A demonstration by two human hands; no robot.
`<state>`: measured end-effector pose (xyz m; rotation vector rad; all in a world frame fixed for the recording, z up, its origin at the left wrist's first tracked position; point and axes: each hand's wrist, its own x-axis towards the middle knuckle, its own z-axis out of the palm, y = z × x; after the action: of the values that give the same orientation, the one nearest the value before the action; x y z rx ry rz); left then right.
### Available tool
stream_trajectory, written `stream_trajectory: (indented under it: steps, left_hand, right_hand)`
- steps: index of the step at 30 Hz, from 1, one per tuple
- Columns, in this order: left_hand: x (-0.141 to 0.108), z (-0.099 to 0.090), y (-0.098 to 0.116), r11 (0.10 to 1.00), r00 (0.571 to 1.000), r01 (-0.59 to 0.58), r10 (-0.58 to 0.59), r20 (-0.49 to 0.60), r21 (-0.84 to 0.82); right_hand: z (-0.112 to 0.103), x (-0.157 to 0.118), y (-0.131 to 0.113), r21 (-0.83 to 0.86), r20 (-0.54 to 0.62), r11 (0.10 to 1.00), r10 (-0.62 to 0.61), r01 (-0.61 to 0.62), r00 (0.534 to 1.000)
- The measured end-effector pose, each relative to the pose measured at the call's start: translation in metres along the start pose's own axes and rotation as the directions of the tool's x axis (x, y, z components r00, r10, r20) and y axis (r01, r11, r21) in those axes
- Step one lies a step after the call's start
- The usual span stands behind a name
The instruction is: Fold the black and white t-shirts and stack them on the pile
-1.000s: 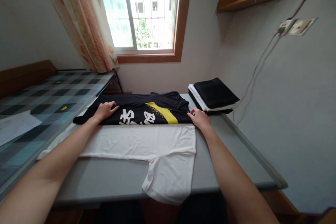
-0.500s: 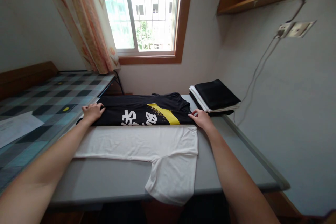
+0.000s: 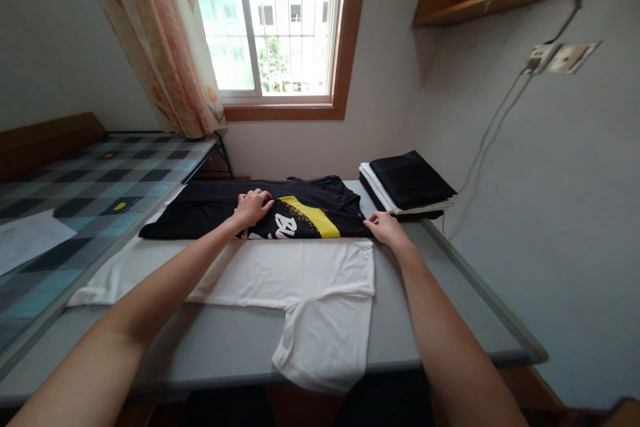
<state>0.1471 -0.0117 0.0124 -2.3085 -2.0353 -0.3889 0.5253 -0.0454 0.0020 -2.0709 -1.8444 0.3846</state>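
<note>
A black shirt point(image 3: 200, 210) with white lettering and a yellow stripe lies folded lengthwise along the far part of the grey table point(image 3: 400, 320). Its near edge borders a white shirt point(image 3: 260, 273), whose sleeve hangs at the table's front edge. On the middle of the black shirt rests my left hand point(image 3: 254, 207), fingers bent and a little apart, with nothing visibly held. My right hand point(image 3: 385, 228) pinches the black shirt's right edge near the collar between thumb and fingers.
Folded black and white clothes point(image 3: 413, 180) are stacked at the table's back right. A bed with a checked cover point(image 3: 100, 200) and a paper point(image 3: 30, 240) adjoins the left side. Cables point(image 3: 483, 153) run down the right wall.
My left hand has moved right from the black shirt's left end to its middle, over the lettering. The right hand stays at the right edge.
</note>
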Motion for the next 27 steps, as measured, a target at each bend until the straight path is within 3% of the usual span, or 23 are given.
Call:
stream_trajectory:
  steps: [4, 6, 8, 10, 12, 13, 15, 20, 23, 27]
  left_hand:
    - [-0.003, 0.006, 0.041, 0.994, 0.994, -0.092, 0.089, -0.070, -0.055]
    - [-0.010, 0.010, 0.059, 0.982, 0.981, -0.166, 0.156, -0.114, -0.086]
    - [-0.019, 0.016, 0.074, 0.968, 0.971, -0.227, 0.215, -0.108, -0.108]
    - [-0.026, 0.022, 0.085, 0.960, 0.967, -0.251, 0.246, -0.060, -0.121]
    - [-0.029, 0.027, 0.090, 0.959, 0.967, -0.255, 0.255, -0.012, -0.128]
    - [-0.030, 0.029, 0.090, 0.959, 0.967, -0.253, 0.256, 0.003, -0.130]
    - [-0.030, 0.031, 0.087, 0.959, 0.965, -0.254, 0.259, 0.027, -0.130]
    - [-0.031, 0.027, 0.048, 0.981, 0.980, -0.185, 0.189, 0.066, -0.066]
    - [-0.034, 0.017, 0.002, 0.999, 0.993, -0.053, 0.054, 0.102, -0.007]
    - [-0.045, -0.002, -0.075, 0.986, 0.975, 0.151, -0.160, 0.152, 0.072]
  right_hand:
    - [-0.006, -0.008, -0.009, -0.075, -0.048, 0.997, 0.014, -0.017, 0.999]
    - [-0.006, -0.013, -0.020, -0.102, -0.156, 0.992, -0.094, 0.079, 0.983]
    - [-0.001, -0.019, -0.034, -0.098, -0.219, 0.959, -0.283, 0.268, 0.934]
    - [0.009, -0.024, -0.050, -0.059, -0.173, 0.875, -0.482, 0.480, 0.859]
    - [0.021, -0.029, -0.062, -0.040, -0.082, 0.788, -0.615, 0.614, 0.784]
    - [0.027, -0.030, -0.067, -0.051, -0.034, 0.765, -0.643, 0.642, 0.765]
    - [0.036, -0.033, -0.070, -0.102, 0.062, 0.767, -0.631, 0.634, 0.773]
    - [0.040, -0.032, -0.065, -0.205, 0.201, 0.820, -0.499, 0.534, 0.843]
    - [0.037, -0.032, -0.065, -0.219, 0.220, 0.828, -0.474, 0.517, 0.852]
    - [0.038, -0.032, -0.066, -0.222, 0.223, 0.827, -0.472, 0.516, 0.853]
